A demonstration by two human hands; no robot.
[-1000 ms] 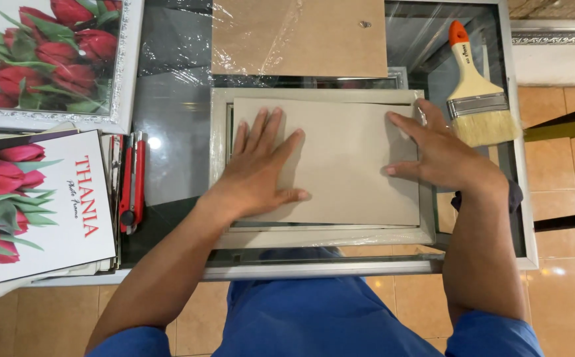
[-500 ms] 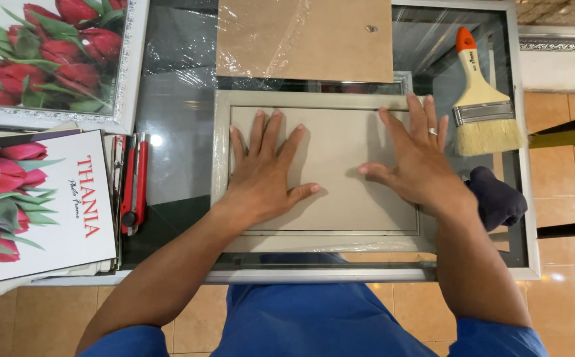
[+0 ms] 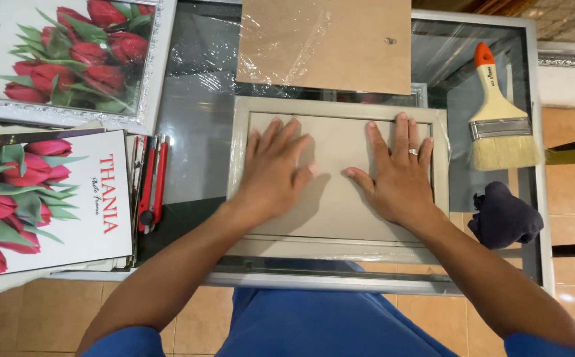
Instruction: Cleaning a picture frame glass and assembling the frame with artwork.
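Hands: two, both flat and unclenched, grasping nothing. Left hand (image 3: 275, 168) and right hand (image 3: 396, 173) press palm-down, fingers spread, on one grey backing board (image 3: 337, 205) seated inside one grey frame (image 3: 241, 165). Frame lies face-down at the near-centre of the glass table (image 3: 195, 139). One brown board (image 3: 327, 43) lies just beyond the frame. One brush (image 3: 501, 119) and one dark cloth (image 3: 504, 217) lie to the right. Two tulip prints (image 3: 56, 59) and two red cutters (image 3: 152, 182) lie to the left.
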